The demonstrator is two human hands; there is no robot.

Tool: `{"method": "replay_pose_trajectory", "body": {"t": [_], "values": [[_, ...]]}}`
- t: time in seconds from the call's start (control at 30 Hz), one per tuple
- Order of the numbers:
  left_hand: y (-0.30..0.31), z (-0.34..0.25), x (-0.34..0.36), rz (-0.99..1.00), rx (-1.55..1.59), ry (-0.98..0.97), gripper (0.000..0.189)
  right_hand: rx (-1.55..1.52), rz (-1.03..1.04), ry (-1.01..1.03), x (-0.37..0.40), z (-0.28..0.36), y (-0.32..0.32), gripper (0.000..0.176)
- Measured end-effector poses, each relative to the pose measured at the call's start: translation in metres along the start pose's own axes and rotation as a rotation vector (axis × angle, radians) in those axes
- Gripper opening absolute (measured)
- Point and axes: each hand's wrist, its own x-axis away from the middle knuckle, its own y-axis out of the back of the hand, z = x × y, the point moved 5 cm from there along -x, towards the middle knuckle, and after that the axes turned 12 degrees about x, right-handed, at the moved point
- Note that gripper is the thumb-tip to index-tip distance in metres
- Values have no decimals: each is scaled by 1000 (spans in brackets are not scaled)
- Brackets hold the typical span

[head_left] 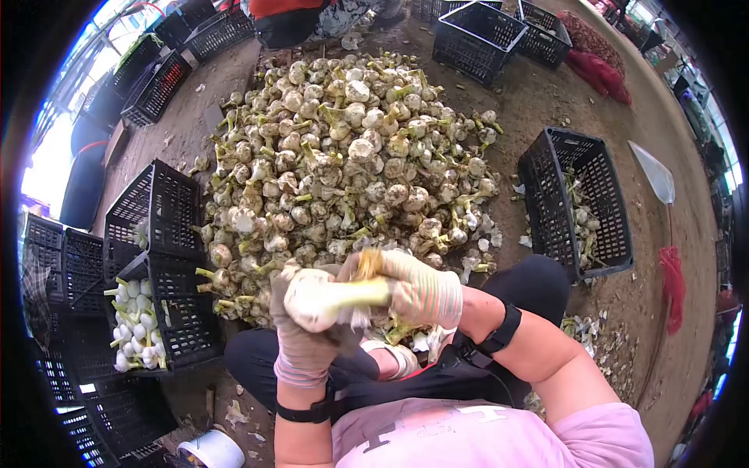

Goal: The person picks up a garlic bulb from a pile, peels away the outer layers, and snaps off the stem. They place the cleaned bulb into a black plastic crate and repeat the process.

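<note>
A white garlic bulb [310,299] with a thick pale-green stem sits in my left hand [304,343], its gloved fingers wrapped round the bulb from below. My gloved right hand [425,288] is closed beside the stem, with loose garlic skin [370,264] at its fingers. Motion blurs those fingertips a little. Just beyond both hands spreads a large heap of soil-stained garlic bulbs [343,156] with cut stems. Peeled skins lie between my legs, under the hands.
On the left, a black crate [183,308] stands by cleaned white garlic [139,327]. At right, another black crate [616,210] holds stems and scraps. A white bucket [211,451] is at lower left. Farther back are more crates [477,39], a red mesh sack [597,74] and another person [289,19].
</note>
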Motion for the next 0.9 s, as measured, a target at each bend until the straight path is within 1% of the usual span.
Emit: {"method": "replay_pose_trajectory", "body": {"t": [0.03, 0.07, 0.1, 0.13, 0.17, 0.2, 0.23, 0.3, 0.33, 0.37, 0.43, 0.47, 0.5, 0.57, 0.6, 0.63, 0.7, 0.73, 0.77, 0.8, 0.83, 0.9], "values": [[1, -1, -5, 64, -152, -55, 70, -121, -59, -57, 2, -6, 3, 20], [2, -5, -3, 57, -269, -127, 68, -196, -130, -28, 4, -6, 5, 22], [0, -8, -1, 52, -385, -200, 67, -198, -130, -27, 4, -4, 6, 22], [-4, -7, 2, 53, -388, -198, 67, -184, -139, -137, 3, -6, 6, 23], [-15, -5, 9, 67, -461, -217, 65, -171, -147, -247, 4, -8, 6, 25], [-21, -4, 14, 80, -532, -236, 64, -193, -124, -191, 4, -5, 4, 29], [-17, -3, 15, 77, -530, -239, 64, -193, -121, -193, 3, -1, 2, 29], [-12, -10, 16, 51, -579, -463, 65, -77, -93, -201, 0, 8, -4, 36], [-14, -11, 17, 2, -585, -505, 69, -160, -103, -177, -3, 8, -9, 44], [-13, -9, 17, 2, -585, -507, 69, -160, -101, -176, -4, 6, -12, 44], [-16, -12, 22, 66, -928, -820, 68, -109, -172, -93, -5, 3, -10, 45], [-19, -7, 21, 101, -1045, -885, 68, 174, -260, -104, -5, 3, -3, 42], [-22, -5, 26, 126, -1065, -855, 72, 173, -261, -104, -4, 3, -4, 42], [-21, 3, 29, 168, -1056, -900, 78, -167, -310, -222, -4, 2, -5, 54], [-17, 3, 29, 168, -1054, -901, 78, -199, -273, -258, -4, 8, -5, 50], [-12, 0, 29, 178, -1049, -919, 81, -197, -272, -259, -2, 6, -5, 50], [-1, -9, 26, 186, -1042, -940, 83, -234, -249, -305, 0, -3, -6, 44], [0, -13, 28, 304, -1142, -1007, 85, -233, -247, -306, 1, -2, -6, 44], [0, -14, 29, 424, -1241, -1073, 86, -187, -199, -318, 2, 1, -7, 40], [4, -16, 26, 457, -1164, -1045, 93, -140, -151, -328, 2, 2, -9, 36], [3, -18, 28, 455, -1164, -1046, 93, -140, -150, -329, 2, 0, -10, 36], [-5, -20, 36, 424, -1298, -1083, 85, -145, -115, -207, 0, 2, -14, 33]]}}
